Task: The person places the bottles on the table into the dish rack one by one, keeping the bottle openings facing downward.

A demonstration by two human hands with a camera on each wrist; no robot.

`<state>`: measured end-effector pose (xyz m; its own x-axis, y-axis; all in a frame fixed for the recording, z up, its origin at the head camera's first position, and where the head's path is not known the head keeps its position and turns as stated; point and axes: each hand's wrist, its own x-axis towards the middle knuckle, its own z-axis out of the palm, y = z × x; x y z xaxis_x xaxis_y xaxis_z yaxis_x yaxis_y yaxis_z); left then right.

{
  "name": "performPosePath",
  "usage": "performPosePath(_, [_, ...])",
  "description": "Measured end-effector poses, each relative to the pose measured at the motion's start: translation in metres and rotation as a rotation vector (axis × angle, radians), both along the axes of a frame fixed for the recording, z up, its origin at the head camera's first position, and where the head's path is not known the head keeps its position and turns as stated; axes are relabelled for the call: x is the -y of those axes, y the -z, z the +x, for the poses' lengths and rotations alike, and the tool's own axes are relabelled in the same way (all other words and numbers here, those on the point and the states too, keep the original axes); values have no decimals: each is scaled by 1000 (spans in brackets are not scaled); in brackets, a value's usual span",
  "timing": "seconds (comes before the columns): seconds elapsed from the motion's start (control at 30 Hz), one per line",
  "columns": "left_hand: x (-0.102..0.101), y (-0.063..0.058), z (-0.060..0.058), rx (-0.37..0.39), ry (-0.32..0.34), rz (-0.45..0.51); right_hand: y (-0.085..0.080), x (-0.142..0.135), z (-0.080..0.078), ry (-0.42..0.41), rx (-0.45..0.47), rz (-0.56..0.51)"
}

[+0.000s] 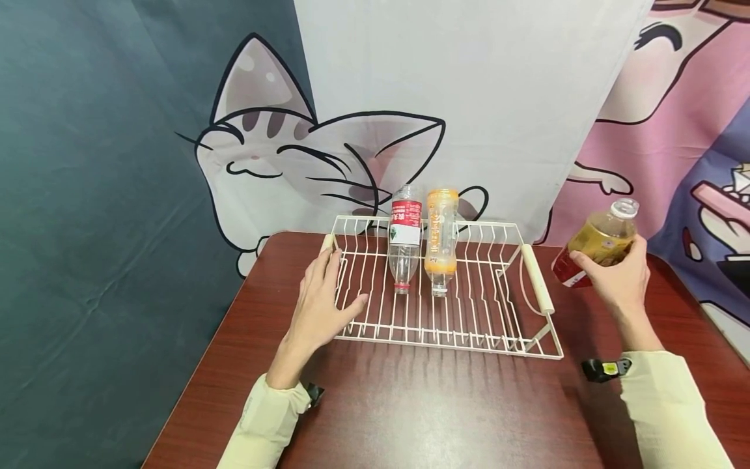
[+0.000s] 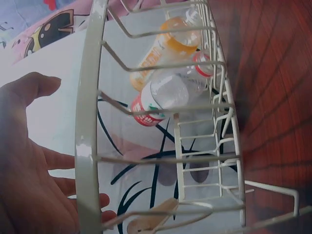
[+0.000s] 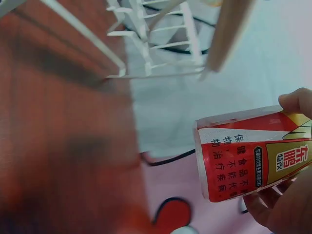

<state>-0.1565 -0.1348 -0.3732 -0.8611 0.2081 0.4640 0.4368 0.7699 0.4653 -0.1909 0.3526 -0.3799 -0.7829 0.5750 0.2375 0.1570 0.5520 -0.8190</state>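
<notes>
In the head view my right hand [image 1: 622, 277] grips a gold and red plastic bottle [image 1: 603, 240] beyond the rack's right end. This bottle is tilted, its neck up and to the right. Its red base and printed label [image 3: 253, 156] show in the right wrist view. My left hand [image 1: 319, 306] is at the left end of the white wire rack [image 1: 375, 340], fingers extended and thumb spread, holding nothing. Whether it touches the rack is unclear. Two empty bottles lie neck toward me in the rack: a clear one with a red label [image 1: 405, 225] and an orange-labelled one [image 1: 441, 238].
The rack has pale handles [image 1: 537, 279] at its ends and stands on a reddish-brown table [image 1: 410, 404]. Behind it hangs a cloth backdrop [image 1: 498, 78] with cartoon cats. A dark curtain [image 1: 105, 195] covers the left side.
</notes>
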Motion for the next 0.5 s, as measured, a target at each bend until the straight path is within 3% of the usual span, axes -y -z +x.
performPosePath(0.17, [-5,-1,1,-21,44,57,-24,8,3,-29,-66,51])
performPosePath(0.5, [-17,-2,1,-65,125,180,-61,40,15,-173,-153,121])
